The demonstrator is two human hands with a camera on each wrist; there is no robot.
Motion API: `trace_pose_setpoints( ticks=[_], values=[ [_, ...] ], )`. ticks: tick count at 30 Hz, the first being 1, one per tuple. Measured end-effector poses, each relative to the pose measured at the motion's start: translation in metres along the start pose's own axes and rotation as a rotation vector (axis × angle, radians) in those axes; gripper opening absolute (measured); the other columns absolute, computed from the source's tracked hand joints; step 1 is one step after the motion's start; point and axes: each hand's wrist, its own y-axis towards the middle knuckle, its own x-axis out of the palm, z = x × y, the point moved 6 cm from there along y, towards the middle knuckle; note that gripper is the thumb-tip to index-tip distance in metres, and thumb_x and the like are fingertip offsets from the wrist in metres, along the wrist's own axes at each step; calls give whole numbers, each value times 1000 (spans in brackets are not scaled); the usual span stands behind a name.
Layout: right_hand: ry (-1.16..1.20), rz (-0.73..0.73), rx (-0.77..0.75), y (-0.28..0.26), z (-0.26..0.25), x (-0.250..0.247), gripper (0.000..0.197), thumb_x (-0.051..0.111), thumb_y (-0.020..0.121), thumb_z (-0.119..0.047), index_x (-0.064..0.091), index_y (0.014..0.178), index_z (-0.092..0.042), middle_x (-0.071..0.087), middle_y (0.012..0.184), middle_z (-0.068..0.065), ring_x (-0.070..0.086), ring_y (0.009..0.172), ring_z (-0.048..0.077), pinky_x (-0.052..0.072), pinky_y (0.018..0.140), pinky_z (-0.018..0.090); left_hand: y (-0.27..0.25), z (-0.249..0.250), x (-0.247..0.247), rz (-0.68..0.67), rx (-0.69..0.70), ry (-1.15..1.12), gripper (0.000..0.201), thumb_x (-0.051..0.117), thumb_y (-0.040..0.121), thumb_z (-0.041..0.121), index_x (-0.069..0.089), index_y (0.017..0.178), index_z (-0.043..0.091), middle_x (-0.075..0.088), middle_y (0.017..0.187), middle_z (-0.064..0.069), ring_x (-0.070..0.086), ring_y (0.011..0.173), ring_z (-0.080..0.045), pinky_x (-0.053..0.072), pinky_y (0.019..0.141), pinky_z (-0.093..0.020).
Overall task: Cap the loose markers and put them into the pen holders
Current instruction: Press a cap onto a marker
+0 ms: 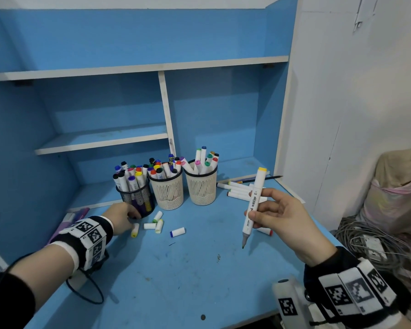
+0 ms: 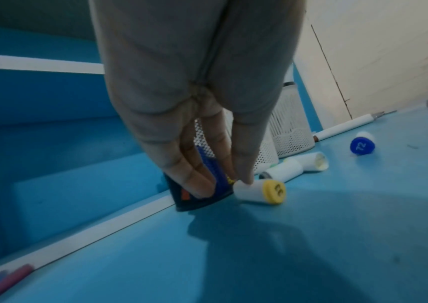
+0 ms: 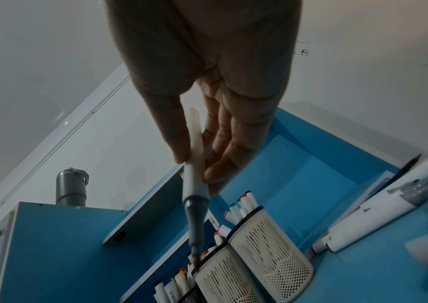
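Yellow-ended white cap (image 2: 259, 191) lies on the blue bench (image 1: 199, 269) under the left hand's (image 1: 120, 218) straight fingertips; pinch it squarely, then seat it on the white uncapped marker (image 1: 253, 205) the right hand's (image 1: 280, 217) grip holds.

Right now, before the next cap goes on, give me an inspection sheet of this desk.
Surface: blue desk, scuffed.
Job's things: three pen holders full of capped markers; uncapped markers lying at right; loose caps lying in front of the holders.
Clutter: pencil at back right.
Hands: left hand touches a yellow cap; right hand holds an uncapped marker, tip down.
Cables: black cord at the left wrist; tangle off the desk, right.
Surroundings: blue shelves, white wall.
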Motion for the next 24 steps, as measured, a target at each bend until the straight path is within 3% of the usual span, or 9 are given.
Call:
trace_pose_setpoints(
  ticks=[4,9,12,14,18,20,24],
  values=[
    [26,-12,12,-1,6,8,30,67,79,6,61,101,-14,70,81,19,67,69,24,56,67,26,-8,-13,6,-71,-44,15,24,71,79,20,72,103,17,69,106,0,61,97,-15,44,80,-19],
    [43,-13,40,-5,16,16,30,66,80,7,60,104,-10,70,83,22,67,66,22,55,65,25,-14,-7,9,-82,-28,-23,32,58,82,9,69,111,17,68,104,-1,61,92,-14,44,76,-16],
    [52,-8,60,-9,22,18,31,67,80,7,60,107,-8,70,84,24,67,67,22,55,65,25,-15,0,9,-45,-58,-129,17,60,87,19,68,101,13,68,84,-2,65,72,-15,48,62,-17],
    [59,-2,70,-12,24,18,32,67,80,6,60,108,-8,70,85,23,68,69,22,55,65,25,-17,5,10,-54,-71,-184,19,69,83,30,67,89,12,68,70,-6,62,55,-14,50,52,-19],
    [88,24,84,-16,29,17,31,66,81,6,59,108,-8,69,89,24,69,72,23,58,71,31,-21,13,17,-122,-58,-162,15,74,77,19,68,85,7,67,64,-5,56,39,-6,45,45,-16],
    [97,42,94,-18,31,17,30,65,81,6,60,107,-9,69,90,25,69,74,25,57,75,35,-23,17,18,-121,-48,-164,16,75,75,17,66,85,10,66,70,-4,56,41,-7,45,45,-16],
    [124,51,109,-23,37,17,29,65,81,6,61,106,-9,68,91,27,67,74,28,58,77,36,-28,28,16,-89,-6,-124,18,78,71,21,64,82,16,63,79,2,57,65,-10,40,49,-10]
  ],
)
